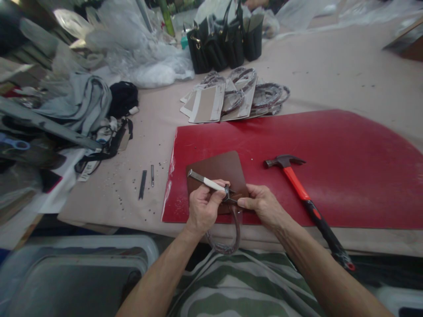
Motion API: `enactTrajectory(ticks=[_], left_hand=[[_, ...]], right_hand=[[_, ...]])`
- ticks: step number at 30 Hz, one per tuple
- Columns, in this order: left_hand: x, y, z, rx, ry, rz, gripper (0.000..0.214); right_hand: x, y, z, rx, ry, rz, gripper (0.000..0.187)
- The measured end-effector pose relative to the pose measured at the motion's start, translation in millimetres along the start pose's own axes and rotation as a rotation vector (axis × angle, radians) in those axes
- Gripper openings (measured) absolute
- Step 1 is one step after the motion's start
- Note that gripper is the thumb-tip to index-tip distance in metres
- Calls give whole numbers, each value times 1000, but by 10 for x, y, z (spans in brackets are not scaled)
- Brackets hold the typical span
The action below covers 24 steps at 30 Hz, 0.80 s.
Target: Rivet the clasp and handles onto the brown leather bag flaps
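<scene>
and here we are over the flat, brown, leather-looking panel (224, 160), lying on the glossy red sheet (357, 176) close to the near edge of the pale, covered desk (333, 66). my left hand (203, 207) is closed in a neat pinch, thumb against fingers, around the slim metal tool with a white grip (213, 183), its dark forked end pointing to my right. my right hand (262, 202) is half curled at the panel's right side, thumb tip up by the fork; whether it's nipping the panel or the metal, i can't tell.

now, how does this lot handle? the panel looks light and fairly stiff, its smooth face likely to skid on that shiny sheet, so i'd take it by the edges, away from the prongs. the brown tubular handle in clear plastic wrap (237, 229) loops over the desk's edge towards my lap; i'd call it springy, slippery in its wrap, and able to tug the panel askew. the tool seems small but dense, best held on the white part. over on the right, the claw hammer with a red-and-black handle (296, 179) looks head-heavy, one to take low on the dark grip.
</scene>
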<state>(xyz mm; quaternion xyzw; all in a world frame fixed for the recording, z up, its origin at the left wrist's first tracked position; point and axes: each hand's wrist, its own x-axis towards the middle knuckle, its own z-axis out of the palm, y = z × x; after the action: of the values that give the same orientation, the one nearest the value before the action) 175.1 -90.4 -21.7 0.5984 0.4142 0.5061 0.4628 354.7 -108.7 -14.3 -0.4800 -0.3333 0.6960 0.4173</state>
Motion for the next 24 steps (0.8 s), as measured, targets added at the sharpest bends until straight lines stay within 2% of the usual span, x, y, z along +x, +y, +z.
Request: enactTrajectory(ticks=[5, 11, 14, 17, 20, 22, 24], left_hand=[[8, 5, 2, 81, -16, 42, 16], [119, 99, 66, 262, -56, 185, 15], [222, 69, 92, 258, -69, 69, 16], [301, 8, 117, 225, -68, -40, 16], [313, -40, 160, 228, -71, -49, 15], [292, -63, 194, 246, -79, -28, 15], [265, -87, 222, 269, -85, 10, 15]], right_hand=[[-5, -4, 4, 10, -13, -9, 26], [24, 45, -22, 21, 9, -9, 34], [24, 31, -49, 53, 15, -57, 54], [15, 3, -97, 57, -24, -112, 86], [10, -15, -159, -57, -64, -106, 103], [8, -20, -197, -210, -37, -94, 101], [-3, -28, -225, -406, 47, -97, 94]])
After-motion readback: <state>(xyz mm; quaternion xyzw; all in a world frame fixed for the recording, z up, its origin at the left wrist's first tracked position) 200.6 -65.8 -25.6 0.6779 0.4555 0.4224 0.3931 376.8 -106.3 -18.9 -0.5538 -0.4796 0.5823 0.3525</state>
